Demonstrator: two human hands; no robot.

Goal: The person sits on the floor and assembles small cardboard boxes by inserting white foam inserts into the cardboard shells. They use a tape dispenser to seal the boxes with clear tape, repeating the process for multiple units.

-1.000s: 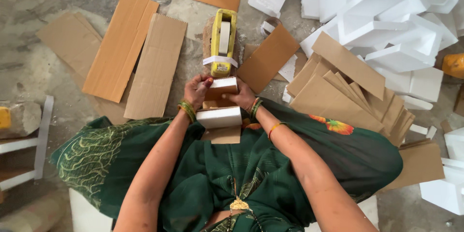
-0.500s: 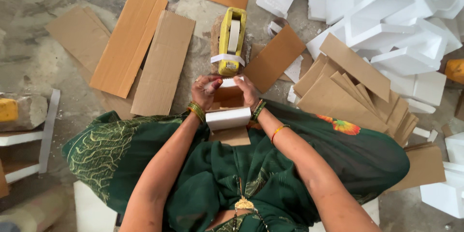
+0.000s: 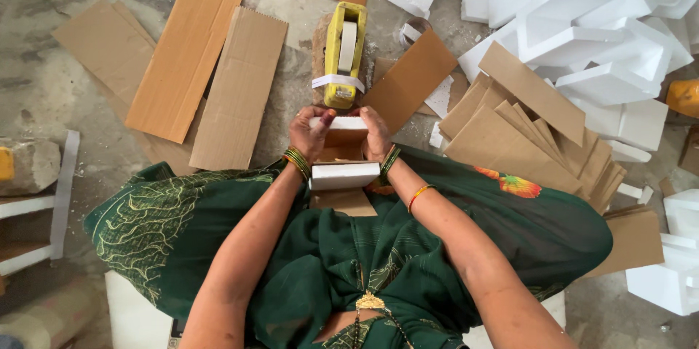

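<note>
Grey concrete floor [image 3: 44,94], seen from above, with a seated person in green cloth at centre. Left hand [image 3: 311,133] and right hand [image 3: 376,131] are curled shut around the two ends of a small package [image 3: 344,134], a brown card sleeve capped by a white foam strip, held upright just above the lap. Fingertips are hidden behind the package, so how tightly they close cannot be judged. Directly below, touching the wrists, lies a white foam block [image 3: 344,175] on a brown card piece [image 3: 343,202] resting on the lap.

Just beyond the hands stands a yellow tape dispenser [image 3: 343,54] with a white strip hanging across its near end; its base is hard to make out. Left of it lie long flat cardboard sheets [image 3: 211,65], overlapping. Right of it a single card leans at an angle, then a fanned stack of brown card pieces [image 3: 524,134]. White foam blocks [image 3: 582,21] fill the upper right corner, cut off by the frame edge. An orange-yellow object [image 3: 684,98] at the right edge is largely cut off and unidentifiable. A stone block [image 3: 29,167] sits at the left edge.

Compared with half a second earlier, both hands hold the package in the same place beneath the dispenser; the view has shifted only slightly.
</note>
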